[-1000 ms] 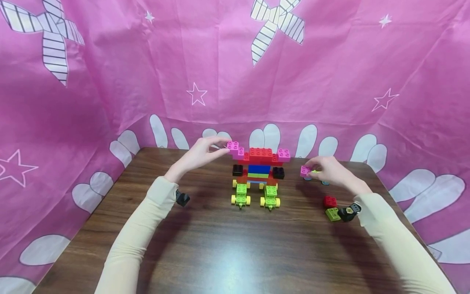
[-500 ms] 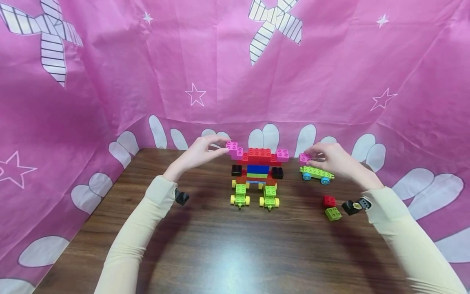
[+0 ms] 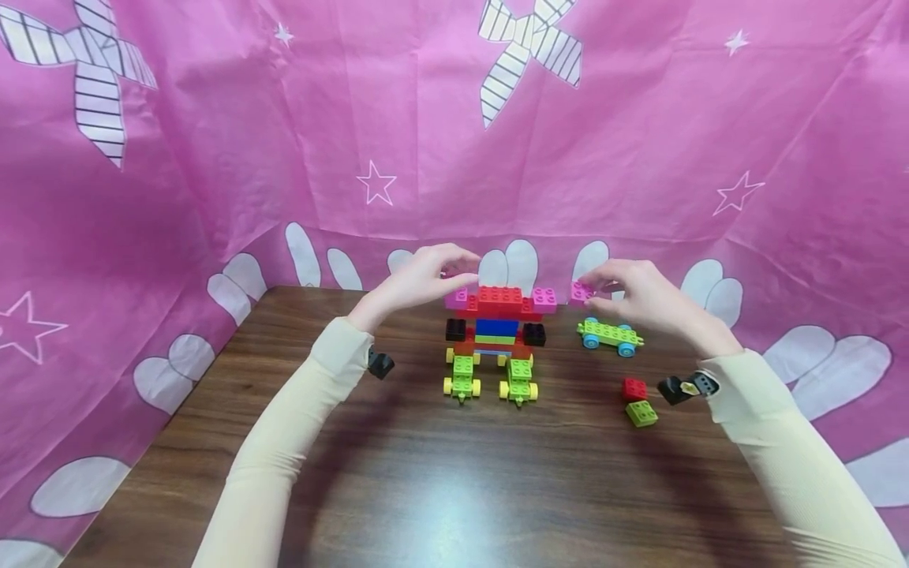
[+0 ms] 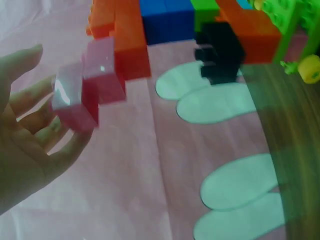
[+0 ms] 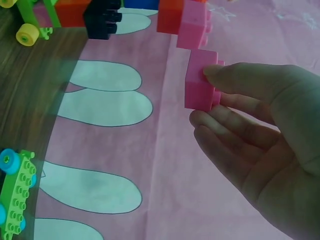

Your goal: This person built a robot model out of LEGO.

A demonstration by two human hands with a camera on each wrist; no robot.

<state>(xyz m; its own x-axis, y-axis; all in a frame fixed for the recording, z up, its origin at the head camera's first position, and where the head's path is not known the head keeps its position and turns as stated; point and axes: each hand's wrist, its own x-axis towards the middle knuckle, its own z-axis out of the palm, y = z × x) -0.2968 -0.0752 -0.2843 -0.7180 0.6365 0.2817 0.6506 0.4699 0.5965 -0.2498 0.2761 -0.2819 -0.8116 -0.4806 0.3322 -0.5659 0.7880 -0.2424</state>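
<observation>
On the brown table (image 3: 440, 473), we kept the block figure (image 3: 497, 331) upright at 12 o'clock on its 2 green wheeled feet, probably so both hands could reach its pink arms from either side. Our left hand (image 3: 419, 280) rested with fingers loosely spread on the stepped pink bricks (image 4: 85, 90) at the figure's 9 o'clock, likely to steady it, while our right hand (image 3: 642, 296) pinched a loose pink brick (image 5: 200, 85) just beside the 3 o'clock arm. We could read no writing or brand anywhere.
</observation>
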